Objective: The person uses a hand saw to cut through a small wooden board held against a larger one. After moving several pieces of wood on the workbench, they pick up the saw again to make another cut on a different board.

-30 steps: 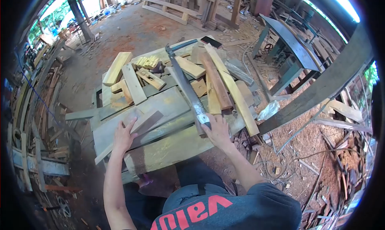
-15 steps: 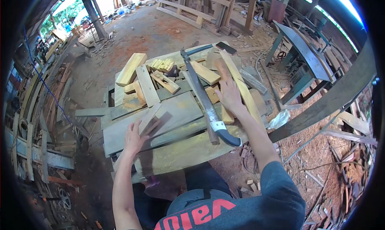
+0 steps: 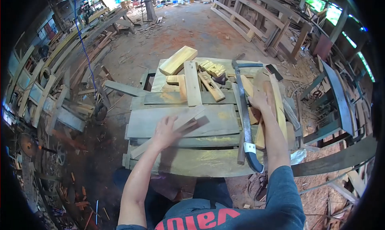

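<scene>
My left hand (image 3: 165,134) is closed around a narrow wooden strip (image 3: 185,118), which slants over the grey boards and casts a shadow beside it. My right hand (image 3: 260,102) reaches into the wood pieces at the right, thumb apart and fingers resting among them; the fingertips are partly hidden. Close to it lie a rounded brown piece of wood (image 3: 268,89) and a long yellow strip (image 3: 277,101). Just left of that hand is a handsaw (image 3: 244,109), its dark blade pointing away and its black-and-white handle towards me.
Several wood offcuts (image 3: 192,83) and a carved yellow block (image 3: 212,68) lie across the plank worktable (image 3: 192,161). At its far right are a hammer (image 3: 248,65) and a phone (image 3: 274,72). A metal-topped stand (image 3: 337,97) is to the right; stacked timber (image 3: 248,13) stands behind.
My view has swung left, so the worktable appears farther right. My right hand has drawn back slightly from the brown piece. My left hand still holds the wooden strip.
</scene>
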The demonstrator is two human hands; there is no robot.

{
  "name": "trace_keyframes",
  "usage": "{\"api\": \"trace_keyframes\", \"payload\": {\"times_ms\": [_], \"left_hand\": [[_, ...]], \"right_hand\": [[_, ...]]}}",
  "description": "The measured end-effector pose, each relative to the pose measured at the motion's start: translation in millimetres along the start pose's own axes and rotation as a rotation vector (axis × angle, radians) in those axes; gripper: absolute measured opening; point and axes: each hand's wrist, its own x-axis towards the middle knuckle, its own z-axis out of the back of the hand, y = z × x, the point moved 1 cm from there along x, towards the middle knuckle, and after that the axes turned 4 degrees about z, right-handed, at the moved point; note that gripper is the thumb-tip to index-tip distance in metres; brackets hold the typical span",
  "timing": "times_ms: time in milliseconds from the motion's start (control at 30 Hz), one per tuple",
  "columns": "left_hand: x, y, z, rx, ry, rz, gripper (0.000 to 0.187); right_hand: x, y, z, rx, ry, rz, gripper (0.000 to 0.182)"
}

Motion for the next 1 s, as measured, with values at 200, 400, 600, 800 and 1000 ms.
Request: {"api": "trace_keyframes", "payload": {"times_ms": [200,400,600,800,1000], "left_hand": [[1.6,6.7,-11.3,0.000,-0.061,-0.042,0.073],[3.6,12.0,-11.8,0.022,-0.062,-0.057,0.074],[15.5,13.4,3.7,-0.028,0.087,0.006,0.081],[28.7,17.0,18.3,-0.114,0.123,0.053,0.081],[26.8,34.6,42.9,-0.441,0.288,0.204,0.078]], "right_hand": [[-6.9,18.7,8.2,-0.024,-0.259,0.007,0.051],[-25.2,24.6,53.1,0.035,-0.508,-0.013,0.047],[-69.2,21.7,80.1,1.554,-0.105,-0.200,0.040],[-146.5,43.7,88.2,2.036,0.249,-0.134,0.043],[-211.2,68.5,97.2,1.386,0.233,0.024,0.052]]}}
